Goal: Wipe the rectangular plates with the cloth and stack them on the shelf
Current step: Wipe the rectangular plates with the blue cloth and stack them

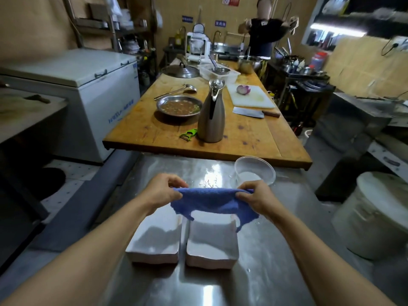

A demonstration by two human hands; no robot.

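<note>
Above two white rectangular plates (154, 237) (212, 241) — side by side on steel counter (276, 250) — blue cloth (212, 203) stretched in air. Pinched at left end by left hand (163, 191), at right end by right hand (256, 196).

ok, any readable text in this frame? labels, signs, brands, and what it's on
None can be read.
Chest freezer: blue print on its front, too blurred.
Red and white sign on the back wall: a prohibition symbol, characters too small.
Two blue wall labels: white characters, too small.
Rectangular plates, cloth: no text.
</note>
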